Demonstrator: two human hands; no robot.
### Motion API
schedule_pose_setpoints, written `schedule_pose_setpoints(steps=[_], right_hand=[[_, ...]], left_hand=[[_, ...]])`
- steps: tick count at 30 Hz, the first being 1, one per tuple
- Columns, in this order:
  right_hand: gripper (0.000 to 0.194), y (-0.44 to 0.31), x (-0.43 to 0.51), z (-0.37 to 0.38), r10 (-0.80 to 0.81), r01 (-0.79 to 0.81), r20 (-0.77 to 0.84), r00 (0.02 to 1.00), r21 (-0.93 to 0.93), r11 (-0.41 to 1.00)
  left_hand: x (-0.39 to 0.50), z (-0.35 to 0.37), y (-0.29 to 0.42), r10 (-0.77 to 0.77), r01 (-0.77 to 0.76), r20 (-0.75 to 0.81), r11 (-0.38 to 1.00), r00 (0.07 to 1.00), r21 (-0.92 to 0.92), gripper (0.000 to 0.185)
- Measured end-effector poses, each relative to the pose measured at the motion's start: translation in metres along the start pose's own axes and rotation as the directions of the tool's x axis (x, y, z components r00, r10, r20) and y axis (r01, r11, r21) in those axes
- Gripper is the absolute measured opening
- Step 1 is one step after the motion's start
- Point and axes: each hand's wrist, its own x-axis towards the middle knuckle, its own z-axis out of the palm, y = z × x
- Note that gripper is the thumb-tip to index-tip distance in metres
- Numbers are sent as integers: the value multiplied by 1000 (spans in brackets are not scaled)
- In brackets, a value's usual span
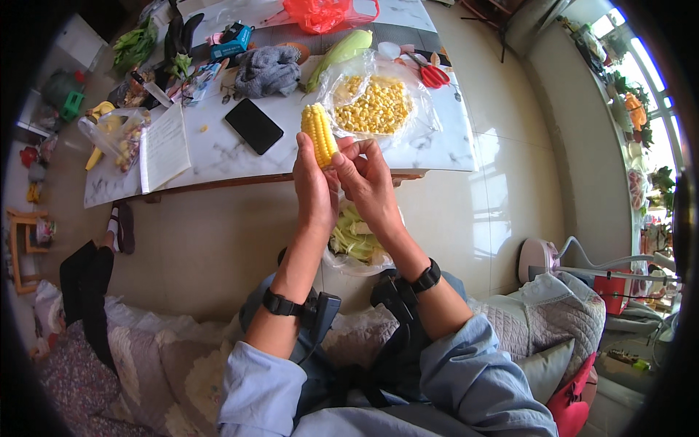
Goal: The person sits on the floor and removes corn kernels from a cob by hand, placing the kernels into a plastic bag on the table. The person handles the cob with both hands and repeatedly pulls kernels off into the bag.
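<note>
A peeled ear of yellow corn (318, 130) stands tilted in my left hand (315, 188), held above the table's near edge. The thumb of my right hand (372, 183) presses at the ear's lower end, with the index finger bent close to it. My fingers hide the bottom of the ear. Just beyond lie many loose corn kernels (377, 109) on a clear plastic bag (423, 117). Behind them rests an ear in its green husk (341, 54). Below my hands, a bag (355, 267) on the floor holds corn husks (352, 235).
On the marbled table (218, 169) lie a black phone (254, 126), an open notebook (165, 147), a knife (155, 92), a grey cloth (267, 71) and red-handled scissors (434, 75). A red plastic bag (319, 15) sits at the back. Another person's legs (90, 284) show at left.
</note>
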Motion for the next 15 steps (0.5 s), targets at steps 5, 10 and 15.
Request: schedule_pose_setpoints(steps=[5, 10, 15], right_hand=[[15, 2, 1, 4, 74, -75, 25, 997, 54, 996], [20, -1, 3, 5, 156, -167, 69, 985, 186, 968], [24, -2, 3, 4, 248, -247, 28, 968, 250, 936]], left_hand=[[-4, 7, 4, 8, -21, -141, 995, 990, -98, 60], [-5, 1, 12, -45, 47, -112, 999, 993, 15, 56], [-2, -3, 3, 51, -26, -154, 987, 987, 160, 58]])
